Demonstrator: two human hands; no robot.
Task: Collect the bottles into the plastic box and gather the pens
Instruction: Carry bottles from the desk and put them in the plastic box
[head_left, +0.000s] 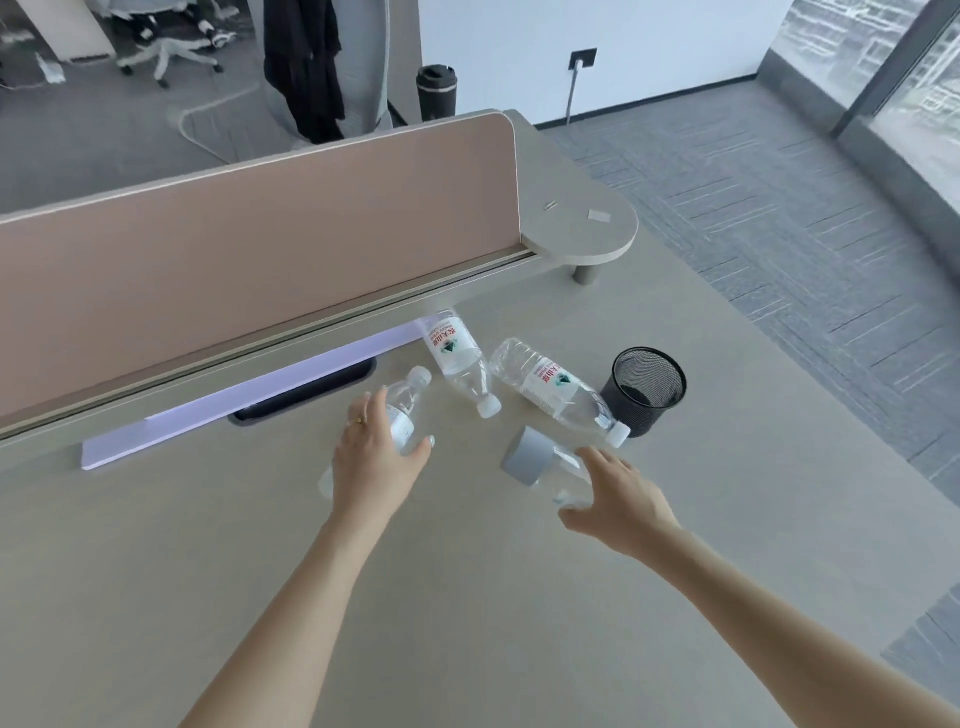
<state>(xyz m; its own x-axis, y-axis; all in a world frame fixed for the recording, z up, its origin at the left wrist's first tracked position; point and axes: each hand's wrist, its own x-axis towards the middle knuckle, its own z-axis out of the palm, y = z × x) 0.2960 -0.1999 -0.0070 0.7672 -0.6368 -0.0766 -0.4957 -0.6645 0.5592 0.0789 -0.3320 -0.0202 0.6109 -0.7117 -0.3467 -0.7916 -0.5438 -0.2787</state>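
1. Reaching over the worktop (218, 551), your left hand (375, 457) curls its grip round a clear bottle (404, 410); your right hand (618, 501), fingers spread, touches the grey-capped bottle (540, 462).
2. Two labelled bottles (457, 353) (550, 382) lie beside a mesh cup (647, 387).
3. Light, slick, likely to roll: grasp mid-body. No box or pens visible; open room lies nearer you.

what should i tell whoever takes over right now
Left hand: curled over a clear bottle lying on the desk, gripping it.
Right hand: open, fingers on the grey-capped bottle, no clear grip yet.
Two labelled bottles lie on their sides beyond the hands, beside the mesh cup.
Done: nothing collected yet; all four bottles are on the desk.
Left: box all four bottles, gather the pens. No plastic box or pens are in view, so find them first.
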